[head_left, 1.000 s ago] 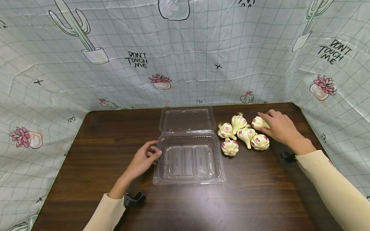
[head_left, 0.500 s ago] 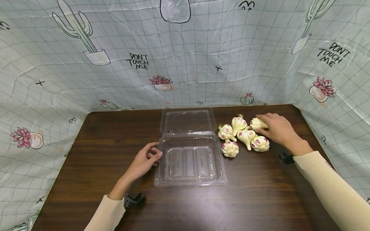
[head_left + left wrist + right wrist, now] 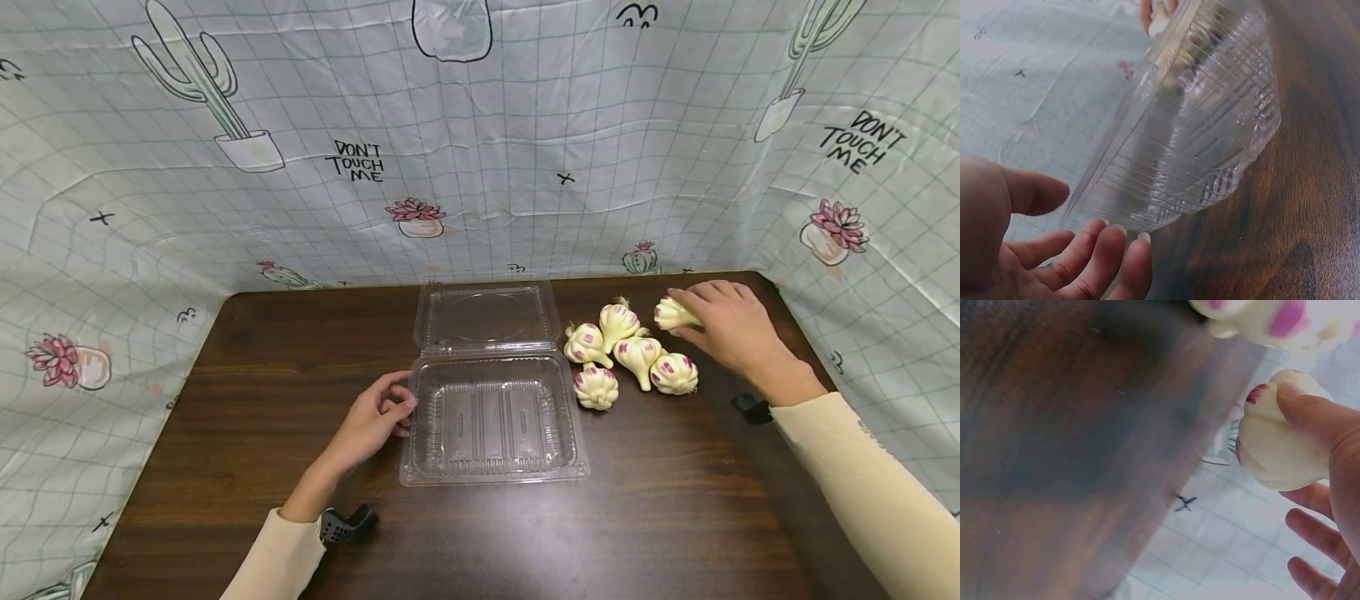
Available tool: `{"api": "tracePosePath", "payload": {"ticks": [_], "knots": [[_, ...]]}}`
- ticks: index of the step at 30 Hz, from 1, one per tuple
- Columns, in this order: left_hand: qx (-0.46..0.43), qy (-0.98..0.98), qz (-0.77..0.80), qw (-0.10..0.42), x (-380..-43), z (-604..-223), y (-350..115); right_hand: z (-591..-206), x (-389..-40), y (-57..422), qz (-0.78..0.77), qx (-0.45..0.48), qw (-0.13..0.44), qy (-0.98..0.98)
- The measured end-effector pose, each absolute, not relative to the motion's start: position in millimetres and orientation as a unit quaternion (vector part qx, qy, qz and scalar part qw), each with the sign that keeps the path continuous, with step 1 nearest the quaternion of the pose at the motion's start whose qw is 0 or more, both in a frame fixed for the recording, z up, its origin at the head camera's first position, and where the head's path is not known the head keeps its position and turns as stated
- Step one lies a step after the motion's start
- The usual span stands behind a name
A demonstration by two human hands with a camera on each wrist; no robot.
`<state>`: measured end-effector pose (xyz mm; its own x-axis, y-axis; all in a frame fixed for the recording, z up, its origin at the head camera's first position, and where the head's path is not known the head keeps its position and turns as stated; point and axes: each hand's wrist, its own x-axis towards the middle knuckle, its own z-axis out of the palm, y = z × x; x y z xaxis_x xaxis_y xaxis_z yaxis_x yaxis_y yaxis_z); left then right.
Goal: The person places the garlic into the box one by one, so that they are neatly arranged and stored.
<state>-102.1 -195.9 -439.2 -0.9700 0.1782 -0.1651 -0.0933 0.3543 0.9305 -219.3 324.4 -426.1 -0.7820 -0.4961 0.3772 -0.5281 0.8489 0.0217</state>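
My right hand pinches a garlic bulb, white with purple patches, between thumb and fingers; in the right wrist view this held bulb is up off the table. To its left lies a cluster of several similar garlic bulbs on the table. A clear plastic clamshell container stands with its lid folded back. My left hand holds the container's left rim, thumb at the edge and fingers against the outer wall.
The dark wooden table bears everything. A printed cloth with cactus drawings hangs behind it and along both sides. Garlic bulbs sit close to the container's right edge.
My right hand has shifted slightly left and then back up to the right, lifting the garlic bulb away from the cluster. My left hand stays at the container's rim.
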Motion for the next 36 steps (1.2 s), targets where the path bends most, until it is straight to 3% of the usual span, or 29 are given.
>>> {"api": "tracePosePath", "payload": {"ticks": [13,36], "knots": [[0.008,0.766,0.626,0.148,-104.5,-441.4,-199.1,-393.5,-212.8,310.6,0.046,0.313,0.249,-0.915],[-0.013,0.740,0.654,0.158,-105.6,-439.7,-198.7,-355.4,-180.8,228.7,0.064,0.440,0.263,-0.856]]}}
